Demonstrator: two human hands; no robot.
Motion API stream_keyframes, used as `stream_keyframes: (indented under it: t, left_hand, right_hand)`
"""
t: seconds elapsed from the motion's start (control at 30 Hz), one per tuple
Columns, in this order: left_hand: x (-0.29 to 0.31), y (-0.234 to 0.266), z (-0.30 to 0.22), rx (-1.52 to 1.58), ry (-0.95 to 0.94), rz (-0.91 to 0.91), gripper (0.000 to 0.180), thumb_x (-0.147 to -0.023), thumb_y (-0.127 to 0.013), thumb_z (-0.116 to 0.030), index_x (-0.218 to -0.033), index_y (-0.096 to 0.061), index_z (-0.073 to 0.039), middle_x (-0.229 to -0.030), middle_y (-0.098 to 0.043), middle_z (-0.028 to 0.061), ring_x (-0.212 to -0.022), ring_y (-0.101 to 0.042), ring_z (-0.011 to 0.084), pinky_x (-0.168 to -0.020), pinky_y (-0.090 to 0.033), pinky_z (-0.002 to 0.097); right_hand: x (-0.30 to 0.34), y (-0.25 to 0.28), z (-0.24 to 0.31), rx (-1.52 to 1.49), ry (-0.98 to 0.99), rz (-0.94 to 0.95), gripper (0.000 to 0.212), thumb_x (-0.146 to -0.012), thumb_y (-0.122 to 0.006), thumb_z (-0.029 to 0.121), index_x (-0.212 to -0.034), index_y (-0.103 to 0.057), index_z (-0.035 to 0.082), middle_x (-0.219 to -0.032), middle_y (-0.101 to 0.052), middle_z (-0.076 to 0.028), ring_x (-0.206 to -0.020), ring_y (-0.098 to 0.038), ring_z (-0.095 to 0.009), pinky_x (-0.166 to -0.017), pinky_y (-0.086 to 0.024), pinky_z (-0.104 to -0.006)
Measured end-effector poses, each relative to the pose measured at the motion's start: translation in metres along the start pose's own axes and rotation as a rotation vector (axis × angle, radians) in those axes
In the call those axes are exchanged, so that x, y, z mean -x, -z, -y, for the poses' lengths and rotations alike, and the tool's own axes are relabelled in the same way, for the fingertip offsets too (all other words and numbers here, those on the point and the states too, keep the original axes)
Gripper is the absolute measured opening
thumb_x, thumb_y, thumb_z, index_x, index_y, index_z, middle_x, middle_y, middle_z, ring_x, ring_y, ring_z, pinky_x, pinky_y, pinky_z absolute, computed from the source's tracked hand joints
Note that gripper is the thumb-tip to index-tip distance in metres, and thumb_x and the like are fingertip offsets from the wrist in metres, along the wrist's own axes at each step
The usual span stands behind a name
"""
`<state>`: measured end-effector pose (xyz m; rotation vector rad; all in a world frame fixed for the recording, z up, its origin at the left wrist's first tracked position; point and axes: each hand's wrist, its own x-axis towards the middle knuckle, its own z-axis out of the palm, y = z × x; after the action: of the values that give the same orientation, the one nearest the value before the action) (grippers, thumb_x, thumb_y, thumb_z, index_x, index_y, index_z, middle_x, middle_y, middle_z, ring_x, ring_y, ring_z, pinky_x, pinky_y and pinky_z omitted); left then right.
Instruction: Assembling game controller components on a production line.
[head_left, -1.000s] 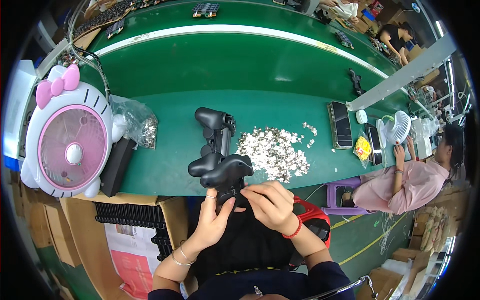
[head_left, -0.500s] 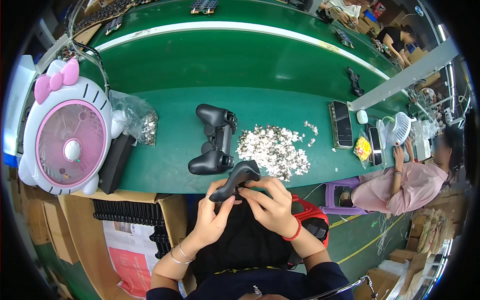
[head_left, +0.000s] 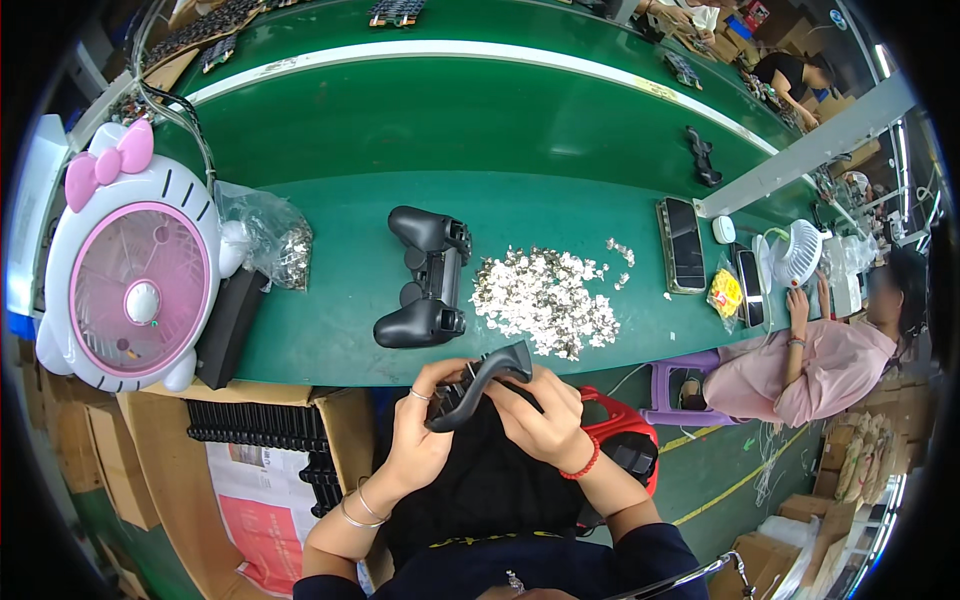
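A black game controller shell (head_left: 468, 402) is held tilted above my lap, just off the table's near edge. My left hand (head_left: 420, 430) grips its left end, thumb and fingers closed round it. The fingers of my right hand (head_left: 545, 415) are closed on its right end, partly hidden behind the shell. On the table in front lies a black controller housing (head_left: 430, 280), turned sideways. Right of it spreads a heap of small shiny metal pieces (head_left: 545, 300).
Left stand a pink and white fan (head_left: 145, 285) and a plastic bag of metal pieces (head_left: 293, 255). Below is a carton (head_left: 160, 430) with rows of black shells. Phones (head_left: 683, 245) lie right; a co-worker in pink (head_left: 830, 375) sits beyond. A green raised ledge (head_left: 400, 120) runs behind.
The shell has turned in my hands, so that its edge and inner side show more. It sits slightly lower and to the right. My right fingers have shifted behind it.
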<state>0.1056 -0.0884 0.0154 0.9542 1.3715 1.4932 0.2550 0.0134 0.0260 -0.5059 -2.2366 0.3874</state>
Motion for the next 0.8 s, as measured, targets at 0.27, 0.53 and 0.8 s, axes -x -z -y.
stream_keyframes:
  t: [0.27, 0.53, 0.8]
  left_hand:
    - [-0.008, 0.002, -0.008, 0.014, -0.049, 0.079, 0.041, -0.09, -0.051, 0.011, -0.129, -0.056, 0.002, -0.135, -0.065, 0.0182, -0.137, -0.053, 0.0294, -0.112, -0.042, 0.0387]
    - [-0.01, 0.004, -0.008, -0.159, -0.205, 0.104, 0.053, -0.075, -0.046, 0.022, -0.121, -0.064, 0.003, -0.129, -0.067, 0.0168, -0.135, -0.054, 0.036, -0.113, -0.044, 0.0447]
    - [-0.015, 0.007, -0.009, -0.191, -0.278, 0.105, 0.045, -0.078, -0.056, 0.018, -0.119, -0.065, 0.001, -0.128, -0.068, 0.017, -0.128, -0.059, 0.0346, -0.11, -0.046, 0.0426]
  right_hand:
    - [0.013, -0.002, -0.013, -0.109, 0.104, -0.027, 0.025, -0.079, -0.072, -0.001, -0.102, -0.07, -0.009, -0.11, -0.07, -0.028, -0.098, -0.074, -0.034, -0.081, -0.061, -0.0369]
    - [0.025, -0.005, -0.012, -0.254, -0.073, -0.035, 0.028, -0.084, -0.072, 0.004, -0.107, -0.067, -0.012, -0.113, -0.071, -0.027, -0.1, -0.074, -0.035, -0.084, -0.061, -0.0373]
    - [0.003, 0.002, -0.005, -0.299, -0.119, -0.132, 0.037, -0.069, -0.078, -0.007, -0.105, -0.071, -0.005, -0.103, -0.073, -0.018, -0.092, -0.073, -0.033, -0.08, -0.059, -0.037]
